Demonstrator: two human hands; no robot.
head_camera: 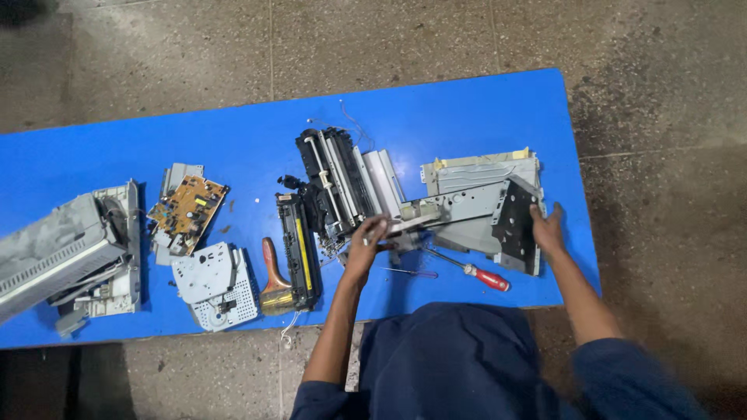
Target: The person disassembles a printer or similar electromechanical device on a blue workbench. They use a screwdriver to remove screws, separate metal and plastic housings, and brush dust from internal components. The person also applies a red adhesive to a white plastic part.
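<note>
A grey metal printer frame (pixel 467 206) with a black side plate (pixel 515 225) lies on the blue table (pixel 117 148). My right hand (pixel 547 229) grips the frame's right edge by the black plate. My left hand (pixel 366 243) holds the frame's left end, next to a black and grey roller assembly (pixel 338 183). A red-handled screwdriver (pixel 471 269) lies on the table just below the frame, between my hands.
A black cartridge with a yellow strip (pixel 299 253) and a wooden-handled brush (pixel 274 276) lie left of my left hand. Further left are a grey perforated plate (pixel 214 284), an orange circuit board (pixel 187 208) and a grey printer housing (pixel 66 253). Concrete floor surrounds the table.
</note>
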